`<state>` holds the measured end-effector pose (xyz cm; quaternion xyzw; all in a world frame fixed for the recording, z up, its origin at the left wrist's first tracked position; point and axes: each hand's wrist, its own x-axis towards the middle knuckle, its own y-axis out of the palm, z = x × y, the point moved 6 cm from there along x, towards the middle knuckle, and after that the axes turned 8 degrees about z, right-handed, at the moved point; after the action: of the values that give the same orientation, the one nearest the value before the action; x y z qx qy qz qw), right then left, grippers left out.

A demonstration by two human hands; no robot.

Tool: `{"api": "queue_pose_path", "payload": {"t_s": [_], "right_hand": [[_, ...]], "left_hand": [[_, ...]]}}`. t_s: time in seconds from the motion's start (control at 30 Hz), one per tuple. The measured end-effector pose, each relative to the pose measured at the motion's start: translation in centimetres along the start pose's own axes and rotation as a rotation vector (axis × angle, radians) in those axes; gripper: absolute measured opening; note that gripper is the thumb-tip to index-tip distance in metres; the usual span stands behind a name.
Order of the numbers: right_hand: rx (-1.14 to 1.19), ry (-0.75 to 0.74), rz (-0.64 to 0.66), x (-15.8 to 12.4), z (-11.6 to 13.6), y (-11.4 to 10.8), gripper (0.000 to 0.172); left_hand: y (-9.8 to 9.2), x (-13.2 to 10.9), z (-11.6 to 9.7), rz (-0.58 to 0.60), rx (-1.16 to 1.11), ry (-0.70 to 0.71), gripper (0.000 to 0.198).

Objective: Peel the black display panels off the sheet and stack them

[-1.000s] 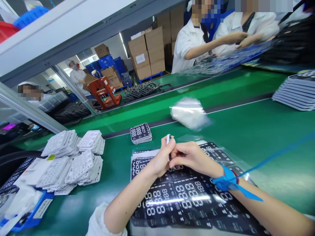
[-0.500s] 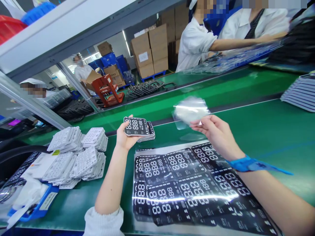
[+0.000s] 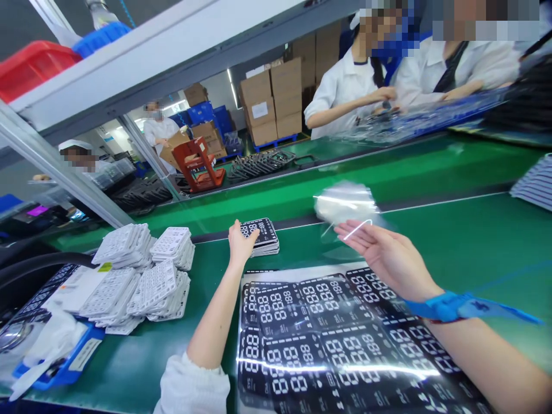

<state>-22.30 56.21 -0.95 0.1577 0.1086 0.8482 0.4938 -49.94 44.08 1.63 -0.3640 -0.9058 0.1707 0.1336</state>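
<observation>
My left hand [image 3: 241,244] is on a small stack of white-edged panels with black digit-printed faces [image 3: 265,247]. Its thumb lies over the top display panel, with the fingers around the far left edge. My right hand [image 3: 383,253], wearing a blue wrist strap [image 3: 448,305], has its fingers stretched out, palm partly up. A clear film with a bright edge lies across its fingertips, beside a pile of clear film pieces [image 3: 345,201]. Whether a piece still clings to the fingers is unclear. Below both hands spreads a glossy sheet of black digit-printed overlays [image 3: 319,345].
Several stacks of white perforated plates [image 3: 159,282] stand at the left, near a blue bin [image 3: 80,359] holding white material. More stacked panels [image 3: 535,181] sit at the right edge. A green conveyor belt [image 3: 431,167] runs behind, with co-workers beyond it.
My left hand has brought the panel it held down onto the stack beside it. My right hand's pinch on the clear film has loosened into outstretched fingers. The view has shifted slightly.
</observation>
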Motion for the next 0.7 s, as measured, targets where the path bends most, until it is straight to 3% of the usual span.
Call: {"api": "queue_pose_path", "payload": {"t_s": [0.13,0.2,0.3,0.4,0.47,0.57,0.63,0.7], "right_hand": [[-0.246,-0.251,-0.193,0.0,1.9,-1.5,0.029],[-0.541,-0.386,-0.246,0.4,3.2,-1.5,0.039],[-1.073,-0.557,-0.128,2.5,4.0,0.3,0.045],[-1.403,-0.443,0.108,5.8,2.1,1.3,0.043],[-1.529,-0.324,0.215,6.9,0.5,1.7,0.047],[-1.502,-0.315,0.291,5.3,-0.3,3.3,0.058],[-1.418,-0.371,0.44,2.2,-0.4,5.4,0.062],[-1.296,-0.347,0.694,-1.8,-1.0,7.5,0.068]], "left_hand": [[-0.7,-0.7,-1.4,-0.01,0.112,0.002,0.069],[-1.4,-1.8,-3.2,0.002,0.152,0.054,0.069],[-2.1,-5.0,-6.8,0.087,0.219,0.265,0.057],[-1.3,-9.9,-8.6,0.321,0.291,0.387,0.05],[0.2,-13.0,-7.5,0.606,0.365,0.318,0.059],[1.9,-16.3,-4.0,0.966,0.508,0.153,0.1],[2.1,-16.7,-1.9,1.048,0.574,0.112,0.119],[1.8,-16.0,-0.7,1.031,0.561,0.122,0.118]]}}
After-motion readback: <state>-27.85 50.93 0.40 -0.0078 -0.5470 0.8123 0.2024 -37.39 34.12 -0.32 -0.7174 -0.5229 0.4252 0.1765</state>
